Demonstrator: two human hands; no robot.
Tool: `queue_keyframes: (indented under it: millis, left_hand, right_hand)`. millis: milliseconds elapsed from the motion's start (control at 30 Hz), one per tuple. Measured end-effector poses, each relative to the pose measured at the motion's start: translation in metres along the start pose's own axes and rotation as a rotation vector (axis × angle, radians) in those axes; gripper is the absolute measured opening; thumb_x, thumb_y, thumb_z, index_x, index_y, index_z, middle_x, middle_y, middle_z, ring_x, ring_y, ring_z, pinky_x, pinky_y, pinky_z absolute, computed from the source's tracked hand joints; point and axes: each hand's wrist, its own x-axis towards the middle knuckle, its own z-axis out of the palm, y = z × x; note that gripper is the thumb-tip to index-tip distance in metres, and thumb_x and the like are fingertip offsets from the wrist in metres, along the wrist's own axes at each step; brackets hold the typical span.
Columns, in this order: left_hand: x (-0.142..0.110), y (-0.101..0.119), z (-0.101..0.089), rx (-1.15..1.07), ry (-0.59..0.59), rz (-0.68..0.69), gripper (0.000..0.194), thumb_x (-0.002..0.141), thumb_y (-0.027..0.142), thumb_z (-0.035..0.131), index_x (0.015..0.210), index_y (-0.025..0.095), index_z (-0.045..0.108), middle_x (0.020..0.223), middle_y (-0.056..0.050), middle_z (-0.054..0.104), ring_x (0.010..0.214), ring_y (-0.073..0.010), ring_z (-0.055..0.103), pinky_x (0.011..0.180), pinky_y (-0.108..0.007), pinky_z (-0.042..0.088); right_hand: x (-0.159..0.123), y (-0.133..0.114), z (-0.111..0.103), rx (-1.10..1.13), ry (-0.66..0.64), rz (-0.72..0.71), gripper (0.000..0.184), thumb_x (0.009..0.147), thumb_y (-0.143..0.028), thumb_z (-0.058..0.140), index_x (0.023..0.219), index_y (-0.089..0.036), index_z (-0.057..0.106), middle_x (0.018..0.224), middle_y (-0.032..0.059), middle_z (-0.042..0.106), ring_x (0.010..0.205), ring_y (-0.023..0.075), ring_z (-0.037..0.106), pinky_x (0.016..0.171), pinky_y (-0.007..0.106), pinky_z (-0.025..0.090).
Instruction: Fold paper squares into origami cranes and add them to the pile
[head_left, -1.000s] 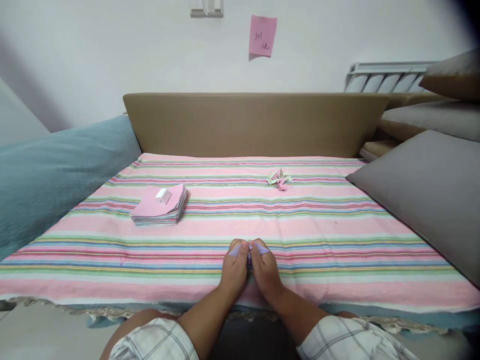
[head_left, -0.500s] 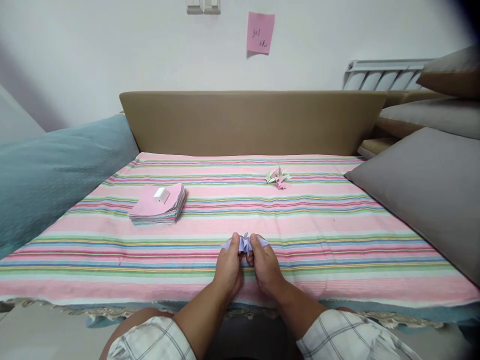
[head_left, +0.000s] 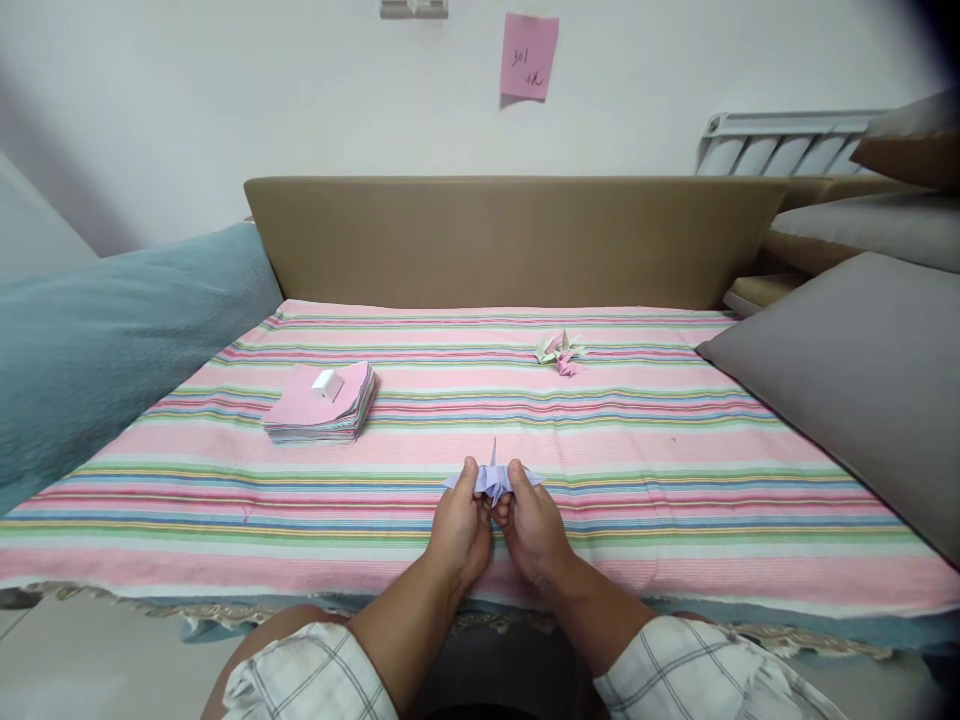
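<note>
Purple folded paper (head_left: 495, 482) is grasped at both sides by the left hand (head_left: 459, 525) and right hand (head_left: 534, 525), its middle lying between the thumbs, a thin point rising beyond them, above the striped cloth (head_left: 480, 420)

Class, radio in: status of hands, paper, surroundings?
Left hand and right hand: grip on purple paper, one each side. Stack ahead left; pink fold ahead right.

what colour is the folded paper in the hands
Light purple, seen best in the head view: the folded paper between the left hand and right hand.
</note>
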Motion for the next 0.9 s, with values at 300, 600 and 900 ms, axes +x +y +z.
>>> queue_keyframes:
  millis: [300,600,900]
  left_hand:
    - [0.001,0.002,-0.001,-0.013,-0.018,-0.077,0.04,0.079,0.049,0.055,0.069,0.011,0.057,0.049,0.0,0.054,0.043,-0.0097,0.05,0.043,-0.021,0.037]
    - [0.001,-0.002,-0.006,0.111,-0.012,0.136,0.035,0.07,0.044,0.067,0.077,0.011,0.058,0.066,-0.003,0.061,0.057,-0.0114,0.056,0.056,-0.024,0.045]
    - [0.002,0.001,-0.012,0.096,-0.066,0.131,0.032,0.072,0.043,0.066,0.077,0.012,0.057,0.067,-0.002,0.061,0.058,-0.0101,0.057,0.055,-0.021,0.046]
  right_hand:
    - [-0.002,-0.001,0.003,0.122,0.029,0.026,0.047,0.074,-0.061,0.053,0.054,-0.02,0.043,0.044,-0.0052,0.038,0.041,0.009,0.035,0.042,0.024,0.03]
    - [0.004,-0.007,-0.005,0.08,0.017,0.01,0.041,0.071,-0.057,0.059,0.062,-0.019,0.046,0.046,-0.0069,0.04,0.041,0.0082,0.037,0.042,0.023,0.03]
    - [0.003,-0.011,-0.006,0.199,0.025,0.091,0.04,0.066,-0.051,0.068,0.06,-0.018,0.048,0.044,-0.0077,0.043,0.04,0.0059,0.037,0.04,0.019,0.03]
